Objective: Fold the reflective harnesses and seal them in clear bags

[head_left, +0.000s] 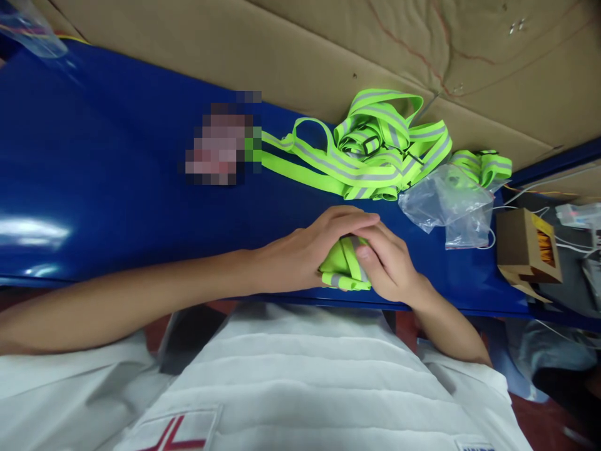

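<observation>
A folded bundle of neon green strap with grey stripes (345, 263) is held between my two hands at the table's front edge. My left hand (312, 250) wraps over its left and top side. My right hand (389, 263) closes on it from the right, with the thumb lying on the strap. The fingers of both hands overlap above the bundle. Beyond them lies a loose heap of the same green strap (375, 150) with black buckles, one length trailing left to a pixelated patch.
The blue table (141, 188) meets brown cardboard (282, 50) at the back. Clear plastic bags (451, 200) lie right of the heap, near another green strap roll (493, 168). An open cardboard box (521, 244) and white cables are at the far right. Clear plastic (35, 34) is at top left.
</observation>
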A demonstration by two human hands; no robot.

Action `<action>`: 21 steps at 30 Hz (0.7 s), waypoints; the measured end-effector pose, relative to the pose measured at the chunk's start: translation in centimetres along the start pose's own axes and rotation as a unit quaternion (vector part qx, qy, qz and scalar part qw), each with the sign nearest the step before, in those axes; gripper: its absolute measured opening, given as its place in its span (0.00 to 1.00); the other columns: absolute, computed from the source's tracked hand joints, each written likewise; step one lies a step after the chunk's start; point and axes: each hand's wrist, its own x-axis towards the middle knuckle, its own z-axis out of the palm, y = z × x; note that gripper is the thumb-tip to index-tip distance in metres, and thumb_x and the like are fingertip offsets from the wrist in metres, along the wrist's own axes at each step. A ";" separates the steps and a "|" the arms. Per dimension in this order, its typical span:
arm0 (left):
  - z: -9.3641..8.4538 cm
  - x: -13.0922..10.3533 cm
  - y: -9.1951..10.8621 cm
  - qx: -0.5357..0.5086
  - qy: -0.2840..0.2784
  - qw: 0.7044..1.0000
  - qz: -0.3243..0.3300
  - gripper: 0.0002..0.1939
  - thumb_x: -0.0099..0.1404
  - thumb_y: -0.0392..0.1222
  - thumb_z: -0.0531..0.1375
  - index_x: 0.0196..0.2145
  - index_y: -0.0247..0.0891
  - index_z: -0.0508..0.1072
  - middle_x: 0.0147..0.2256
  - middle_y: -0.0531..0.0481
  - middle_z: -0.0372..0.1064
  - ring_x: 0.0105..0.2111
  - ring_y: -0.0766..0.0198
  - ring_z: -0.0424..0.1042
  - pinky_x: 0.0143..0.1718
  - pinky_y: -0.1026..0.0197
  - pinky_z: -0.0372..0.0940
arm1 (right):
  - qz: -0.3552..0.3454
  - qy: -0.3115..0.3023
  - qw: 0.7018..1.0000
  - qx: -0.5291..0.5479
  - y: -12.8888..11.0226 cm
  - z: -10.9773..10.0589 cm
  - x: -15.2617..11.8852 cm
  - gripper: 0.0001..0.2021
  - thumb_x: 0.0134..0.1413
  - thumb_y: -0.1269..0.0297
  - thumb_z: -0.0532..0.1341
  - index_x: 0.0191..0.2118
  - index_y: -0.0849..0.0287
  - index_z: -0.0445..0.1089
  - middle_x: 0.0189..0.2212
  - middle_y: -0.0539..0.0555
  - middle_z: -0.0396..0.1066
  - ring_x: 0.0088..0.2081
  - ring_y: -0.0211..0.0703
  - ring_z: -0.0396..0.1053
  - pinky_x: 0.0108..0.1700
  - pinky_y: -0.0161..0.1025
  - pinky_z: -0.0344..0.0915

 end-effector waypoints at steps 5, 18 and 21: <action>-0.1 0.1 0.3 -0.008 0.034 0.999 0.009 0.47 0.64 0.46 0.72 0.73 0.57 0.54 0.68 0.42 0.60 0.67 0.45 0.65 0.64 0.42 0.71 | 0.087 -0.021 0.975 0.202 1.0 -1.5 -0.8 0.19 0.72 0.51 0.56 0.62 0.50 0.59 0.59 0.59 0.71 0.58 0.53 0.74 0.53 0.51 0.77; -0.8 0.1 0.4 0.068 0.082 0.994 -0.002 0.37 0.67 0.55 0.69 0.69 0.52 0.63 0.67 0.40 0.60 0.67 0.42 0.65 0.60 0.41 0.75 | 0.066 0.079 0.994 -0.030 1.3 -2.7 -0.6 0.32 0.50 0.45 0.76 0.57 0.49 0.67 0.48 0.55 0.70 0.49 0.54 0.72 0.53 0.53 0.73; -0.7 0.1 0.4 0.059 0.103 0.992 -0.035 0.35 0.67 0.54 0.69 0.68 0.52 0.64 0.66 0.42 0.60 0.66 0.43 0.65 0.58 0.44 0.76 | 0.105 0.110 0.988 -0.021 1.2 -2.5 -0.6 0.28 0.56 0.52 0.74 0.59 0.50 0.68 0.46 0.55 0.72 0.47 0.51 0.73 0.50 0.50 0.75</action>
